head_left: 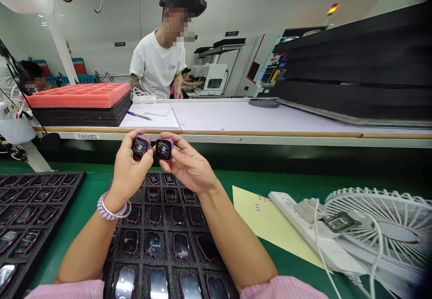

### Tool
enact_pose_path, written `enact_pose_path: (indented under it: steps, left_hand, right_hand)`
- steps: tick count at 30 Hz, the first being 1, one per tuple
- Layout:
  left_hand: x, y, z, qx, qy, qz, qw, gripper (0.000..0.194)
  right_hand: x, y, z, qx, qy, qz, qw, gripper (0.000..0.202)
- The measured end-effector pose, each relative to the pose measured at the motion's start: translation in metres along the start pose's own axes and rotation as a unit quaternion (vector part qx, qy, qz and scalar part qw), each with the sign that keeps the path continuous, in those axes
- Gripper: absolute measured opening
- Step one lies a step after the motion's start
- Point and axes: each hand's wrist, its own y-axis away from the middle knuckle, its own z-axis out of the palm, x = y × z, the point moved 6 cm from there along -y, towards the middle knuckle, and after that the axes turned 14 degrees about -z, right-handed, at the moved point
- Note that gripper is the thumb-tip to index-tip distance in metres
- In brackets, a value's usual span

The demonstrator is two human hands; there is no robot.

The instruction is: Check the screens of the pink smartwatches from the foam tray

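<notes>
Side by side above the far end of a black foam tray, my two hands each hold a small purple-cased smartwatch with its screen lit. My left hand (131,161) is closed round the left smartwatch (140,147), thumb at its lower right edge. Between thumb and fingers, my right hand (187,161) grips the right smartwatch (164,149). The two watches face me, a narrow gap apart. Below, the foam tray (140,227) carries rows of similar watches with mostly dark screens, one per compartment. My forearms cover parts of it.
A second watch tray (37,245) lies at left. At right are yellow paper (266,213), a power strip (303,222) and a white fan (388,231) with cables. Red foam (81,94) tops black trays on the shelf (216,119). A co-worker (158,60) stands behind it.
</notes>
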Motion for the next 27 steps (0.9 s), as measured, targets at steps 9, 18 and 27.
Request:
enact_pose_path:
  steps: [9, 18, 27]
  left_hand:
    - [0.0023, -0.0004, -0.0024, 0.013, 0.003, 0.019, 1.000, 0.043]
    - [0.0014, -0.0017, -0.0040, 0.012, -0.012, 0.010, 1.000, 0.044]
    - [0.0030, -0.0015, -0.0042, 0.009, 0.028, 0.010, 1.000, 0.044]
  right_hand:
    - [0.0014, -0.0008, -0.0018, -0.008, 0.019, -0.002, 1.000, 0.041]
    - [0.0039, 0.0005, -0.0060, 0.012, 0.069, 0.000, 0.998, 0.043]
    - [0.0040, 0.0008, -0.0023, 0.000, 0.049, 0.006, 0.999, 0.044]
